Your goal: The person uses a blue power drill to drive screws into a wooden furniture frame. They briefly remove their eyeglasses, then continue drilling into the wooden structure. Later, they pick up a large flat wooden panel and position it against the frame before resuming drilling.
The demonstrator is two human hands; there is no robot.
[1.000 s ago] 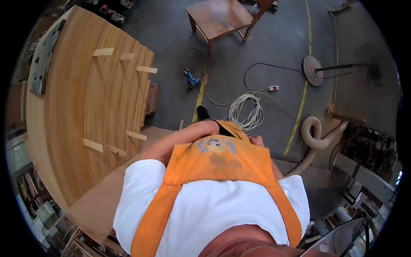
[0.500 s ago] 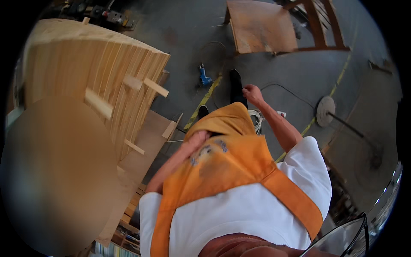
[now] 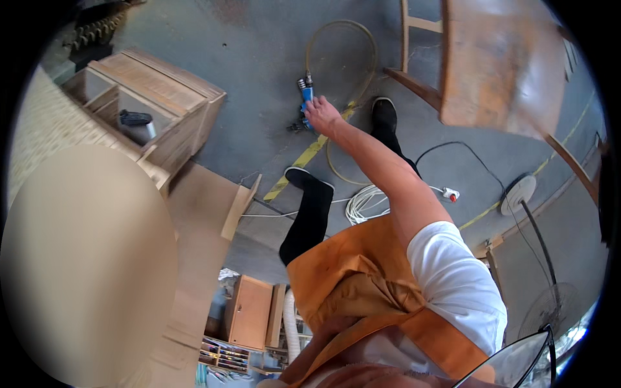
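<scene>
My right hand reaches down to the floor, its fingers closed over the blue air tool. The palm and fingers cover part of the tool. From the tool's upper end a yellowish air hose leads off in a loop. Bent close against my body, my left hand rests at the folds of the orange apron. Its fingers are hidden there.
A wooden cabinet frame with a dark tool inside stands at left. A wooden chair is at upper right. Coiled white cable lies by my legs. A fan with a round base stands at right. A large blurred shape covers the lower left.
I have bent down, and my right hand has gone from beside my leg to the blue air tool. My feet are farther apart. The stack of wooden boards has left the view.
</scene>
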